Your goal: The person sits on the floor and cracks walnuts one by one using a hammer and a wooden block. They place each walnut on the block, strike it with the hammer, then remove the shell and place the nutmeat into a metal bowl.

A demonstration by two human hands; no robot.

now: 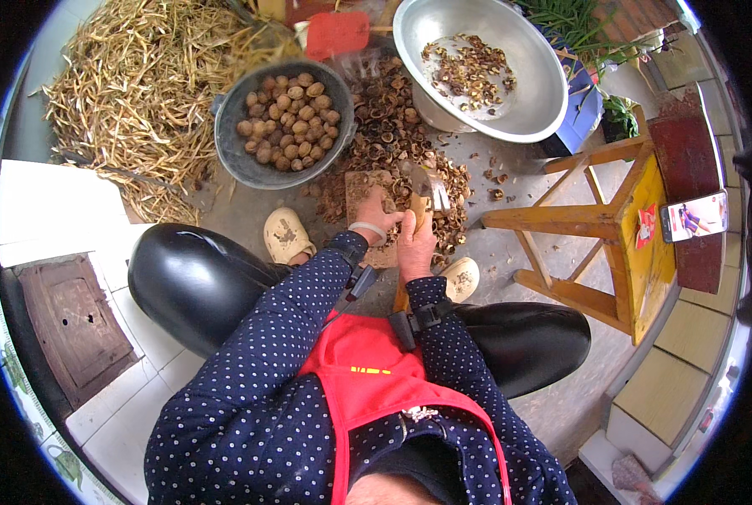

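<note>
Right hand [416, 250] grips a wooden-handled tool [420, 204]; left hand [375, 211] bends over the board [361, 182], contents unclear to me. Walnuts [292, 123] sit in the tub [230, 150]. I'd tap lightly, fingers clear.

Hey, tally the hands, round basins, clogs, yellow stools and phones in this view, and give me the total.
Hands: 2
Round basins: 2
Clogs: 2
Yellow stools: 1
Phones: 1
Total: 8
</note>
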